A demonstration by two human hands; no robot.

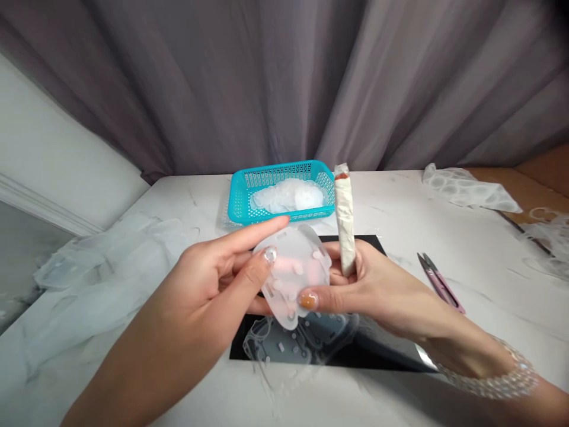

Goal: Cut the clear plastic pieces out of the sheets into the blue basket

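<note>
Both hands hold a translucent white plastic piece (297, 268) above a black mat (355, 350). My left hand (222, 279) pinches its left edge, thumb on top and forefinger stretched along the upper rim. My right hand (355, 284) grips its right side with the thumb on the front. That hand also holds an upright stick wrapped in white cloth (345, 216), its reddish tip pointing up. A second translucent plastic part with holes (293, 344) lies on the mat under the hands.
A turquoise basket (240, 196) with several clear plastic pieces stands behind the hands. Pink thread snips (440, 281) lie at the right. Clear plastic sheets (102, 267) are spread at the left, crumpled plastic scraps (466, 187) at the far right. A grey curtain hangs behind the marble table.
</note>
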